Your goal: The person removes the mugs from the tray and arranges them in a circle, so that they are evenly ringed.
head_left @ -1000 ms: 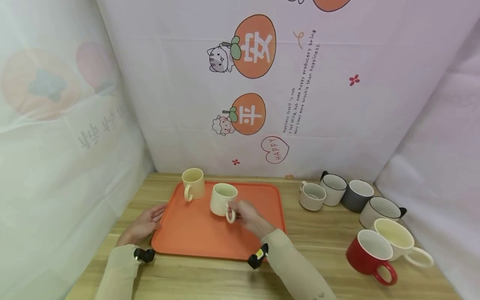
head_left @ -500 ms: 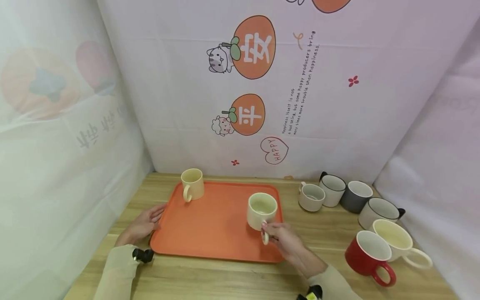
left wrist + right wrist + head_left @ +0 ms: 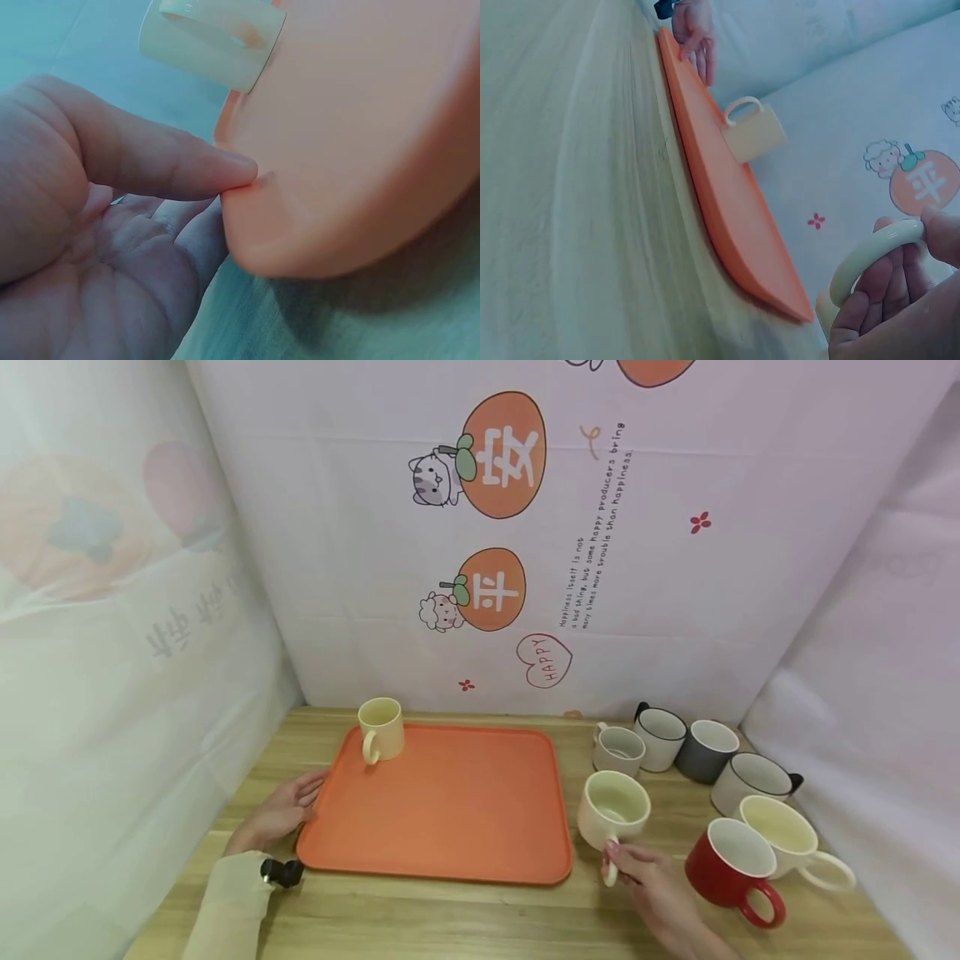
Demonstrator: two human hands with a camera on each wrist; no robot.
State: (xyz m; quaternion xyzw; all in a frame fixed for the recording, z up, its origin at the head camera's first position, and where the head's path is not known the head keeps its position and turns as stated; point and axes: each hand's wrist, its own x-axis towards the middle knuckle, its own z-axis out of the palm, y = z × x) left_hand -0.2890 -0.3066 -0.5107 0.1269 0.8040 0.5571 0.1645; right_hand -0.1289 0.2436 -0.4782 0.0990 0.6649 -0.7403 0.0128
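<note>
My right hand grips the handle of a pale cream mug, held upright just right of the orange tray. In the right wrist view the curled fingers and thumb close on the mug's handle; most of its body is hidden there. At the tray's left edge is my left hand. Seen from the left wrist, its thumb presses on the rim while the other fingers lie against the outer side. A yellow-cream mug stands in the tray's far left corner, handle toward me.
Along the right side of the wooden table stand a small off-white cup, a black-rimmed white mug, a dark grey mug, another black-rimmed mug, a cream mug and a red mug. A printed cloth hangs behind.
My right hand has carried the pale cream mug from the tray's middle rightward, past its right edge. My left hand and the other mugs stay where they were.
</note>
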